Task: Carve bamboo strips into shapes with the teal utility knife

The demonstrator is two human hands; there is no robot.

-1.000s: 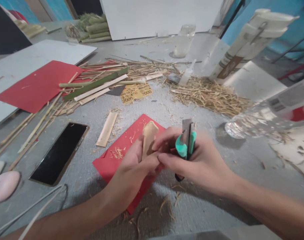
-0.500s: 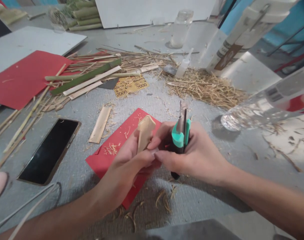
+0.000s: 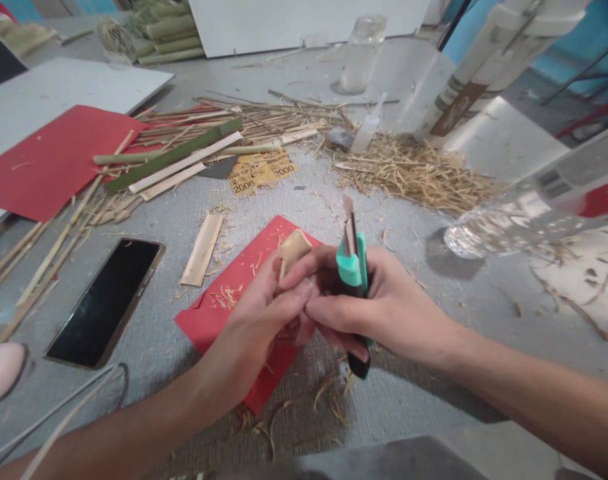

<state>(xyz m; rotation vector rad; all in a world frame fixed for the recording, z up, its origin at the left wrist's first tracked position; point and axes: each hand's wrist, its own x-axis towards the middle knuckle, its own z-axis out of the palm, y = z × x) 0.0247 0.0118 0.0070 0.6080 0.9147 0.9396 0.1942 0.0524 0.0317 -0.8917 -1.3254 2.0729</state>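
1. My left hand (image 3: 264, 307) is closed around a small piece of wood (image 3: 295, 245), its pale, angled end sticking up past my fingers.
2. My right hand (image 3: 394, 300) grips a green-and-black craft knife (image 3: 353, 273) upright, blade bare and pointing up; my right index finger reaches over to the wood, and that thumb comes up close to my left thumb.
3. Below my fingers, a red sheet of paper (image 3: 199, 327) lies on the grey table (image 3: 174, 220), with fine shavings (image 3: 227, 298) on it left of my left fingers. Longer curls (image 3: 334, 400) lie on the table on the near side of my hands.
4. Left of my fingers, a flat strip of wood (image 3: 203, 250) lies just beside the paper, and farther left a dark-screened phone (image 3: 105, 301).
5. Beyond my fingers sits yellow sandpaper (image 3: 263, 172) printed "2000", next to a pile of sticks (image 3: 174, 163).
6. Beyond and right of my fingers are a heap of straw (image 3: 414, 177), a small squeeze bottle (image 3: 368, 132) and, farther off, a glass jar (image 3: 361, 57).
7. Well to the right, a clear plastic bottle (image 3: 539, 193) shows.
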